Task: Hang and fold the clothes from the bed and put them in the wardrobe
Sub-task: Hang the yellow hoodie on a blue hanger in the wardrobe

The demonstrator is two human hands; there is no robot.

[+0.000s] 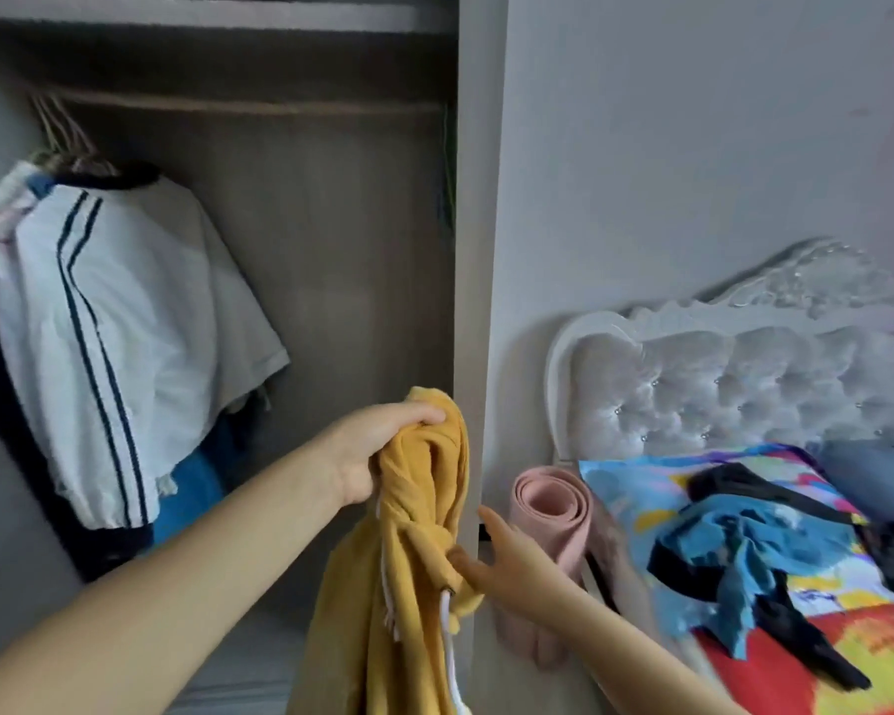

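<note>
Now We Hold the Yellow Top by the Wardrobe

We hold a yellow top [414, 534] in front of the open wardrobe [331, 250]. Our left hand [378, 451] grips the top near its upper end, with the fingers curled tight around the bunched cloth. The rest of the top hangs straight down. A white cord [447, 642] dangles from it.

Our right hand [501, 565] is lower and just beside the top. Its thumb and a finger pinch a fold of the yellow cloth, and the other fingers are spread out.

Inside the wardrobe, a white shirt with dark stripes [125, 327] hangs from the rail [238, 103] on the left. Something blue [192, 487] shows under it.

To the right is the bed [744, 394] with its soft white headboard. A bright, many-colored cover [821, 657] lies on it. On the cover sits a heap of blue and black clothes [744, 559]. A rolled pink mat [553, 503] stands between the wardrobe and the bed.
</note>
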